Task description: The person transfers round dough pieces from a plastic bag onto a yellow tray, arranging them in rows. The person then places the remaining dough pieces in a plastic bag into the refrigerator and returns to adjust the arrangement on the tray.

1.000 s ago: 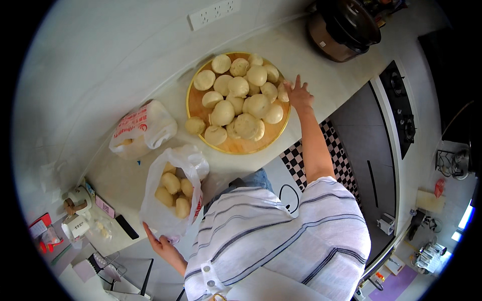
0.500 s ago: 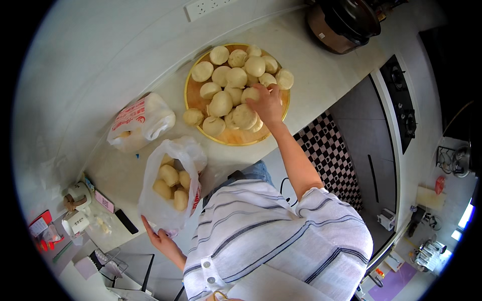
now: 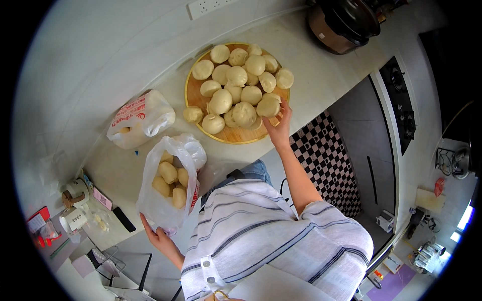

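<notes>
Many pale round steamed buns (image 3: 236,77) are heaped on a round wooden board (image 3: 241,136) with a yellow rim. At the board's near right edge, my right hand (image 3: 279,126) grips one steamed bun (image 3: 268,106) between thumb and fingers. My left hand (image 3: 161,242) grips the lower edge of a white plastic bag (image 3: 168,213), fingers partly hidden by the film. Its mouth gapes, showing several buns (image 3: 168,173) inside. A second white plastic bag (image 3: 142,119) with red print, apparently filled too, rests by the wall.
A brown and black electric cooker (image 3: 337,26) stands at the far right of the counter, with a gas hob (image 3: 401,100) beyond. At left lie a black phone-like slab (image 3: 124,220), a pink-edged card (image 3: 102,198) and a lidded jug (image 3: 76,194). A wall socket (image 3: 208,7) is behind.
My right hand has moved a little toward me and right, now with a bun in its grip at the board's edge. The left hand stays at the bag.
</notes>
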Demonstrator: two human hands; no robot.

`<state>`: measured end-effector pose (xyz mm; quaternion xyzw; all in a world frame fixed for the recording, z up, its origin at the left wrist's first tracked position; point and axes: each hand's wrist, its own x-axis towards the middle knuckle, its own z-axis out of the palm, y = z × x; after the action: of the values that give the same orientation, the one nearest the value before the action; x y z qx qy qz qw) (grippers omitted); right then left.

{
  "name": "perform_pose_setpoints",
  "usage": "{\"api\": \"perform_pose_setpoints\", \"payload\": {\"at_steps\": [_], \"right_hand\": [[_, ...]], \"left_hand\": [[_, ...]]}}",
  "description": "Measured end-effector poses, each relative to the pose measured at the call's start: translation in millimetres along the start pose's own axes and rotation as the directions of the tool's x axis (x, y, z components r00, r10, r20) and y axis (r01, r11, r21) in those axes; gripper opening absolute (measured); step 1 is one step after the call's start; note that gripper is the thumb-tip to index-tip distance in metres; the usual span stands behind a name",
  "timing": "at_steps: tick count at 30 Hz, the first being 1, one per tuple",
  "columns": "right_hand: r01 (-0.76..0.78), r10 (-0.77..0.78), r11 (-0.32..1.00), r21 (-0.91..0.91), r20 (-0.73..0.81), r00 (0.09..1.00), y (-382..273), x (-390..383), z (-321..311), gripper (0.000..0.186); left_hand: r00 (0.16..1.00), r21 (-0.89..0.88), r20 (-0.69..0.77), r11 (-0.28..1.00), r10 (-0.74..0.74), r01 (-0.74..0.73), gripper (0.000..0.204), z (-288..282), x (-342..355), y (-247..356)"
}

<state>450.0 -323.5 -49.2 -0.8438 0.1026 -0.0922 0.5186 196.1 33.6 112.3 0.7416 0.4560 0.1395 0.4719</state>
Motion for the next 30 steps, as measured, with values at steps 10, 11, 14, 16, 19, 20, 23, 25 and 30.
{"api": "perform_pose_setpoints", "payload": {"at_steps": [10, 11, 14, 16, 19, 20, 23, 25, 30], "right_hand": [[-0.048, 0.052, 0.986, -0.158, 0.023, 0.998, 21.1, -15.9, -9.8, 0.083], [-0.078, 0.085, 0.979, -0.189, 0.026, 0.996, 15.6, -16.1, -12.7, 0.081], [-0.158, 0.160, 0.975, -0.157, 0.002, 0.987, -0.6, -16.4, -17.1, 0.077], [-0.207, 0.208, 0.978, 0.030, -0.061, 0.976, -7.3, -19.7, -22.0, 0.077], [0.059, -0.058, 0.998, 0.036, -0.030, 0.998, -45.9, -2.0, -10.1, 0.076], [0.131, -0.131, 0.991, 0.001, 0.075, 0.989, -66.4, 8.4, 0.1, 0.075], [0.516, -0.459, 0.853, -0.079, 0.358, 0.813, -100.0, 41.9, 62.7, 0.073], [0.624, -0.516, 0.780, -0.047, 0.514, 0.685, -106.5, 56.8, 119.5, 0.074], [0.756, -0.254, 0.459, -0.467, 0.746, 0.616, -88.5, 73.8, 220.9, 0.084]], "left_hand": [[0.999, 0.031, 0.053, 0.999, 0.009, -0.010, 0.073, 5.7, 7.2, 7.7], [0.998, 0.038, 0.057, 0.999, 0.010, -0.012, 0.073, 5.7, 7.5, 8.5], [0.998, 0.026, 0.056, 1.000, 0.006, -0.007, 0.073, 0.9, 9.3, 4.0], [0.999, -0.004, 0.045, 1.000, -0.004, 0.005, 0.073, -1.4, 7.6, -0.5], [0.999, -0.025, 0.035, 0.999, -0.023, 0.024, 0.074, 2.0, 8.4, 1.4], [0.999, -0.006, 0.030, 0.999, -0.033, 0.033, 0.074, 3.8, 7.9, 3.4], [0.999, 0.000, 0.008, 0.999, -0.043, 0.043, 0.074, 4.8, 4.7, 7.9], [0.999, -0.022, -0.021, 0.999, -0.041, 0.040, 0.074, 2.1, 2.5, 3.9], [0.997, -0.038, -0.081, 0.999, -0.020, 0.017, 0.073, -0.8, -1.8, -13.5]]}}
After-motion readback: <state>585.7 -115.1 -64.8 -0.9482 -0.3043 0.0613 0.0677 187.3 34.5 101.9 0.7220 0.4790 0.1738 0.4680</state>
